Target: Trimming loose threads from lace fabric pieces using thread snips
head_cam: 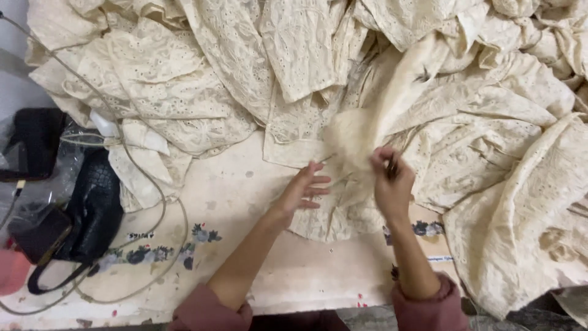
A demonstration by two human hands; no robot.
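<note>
Cream counter (pixel 245 184) carries heaped lace fabric (pixel 380 79) across its far edge, a black handbag (pixel 92 214) at left.

Matt cream eyelet cloth (pixel 490 122), perforated

A cream eyelet-lace fabric piece (pixel 346 153) is seen crumpled and partly blurred at the edge of a large heap of like cloth, lifted slightly off the tabletop.
</note>
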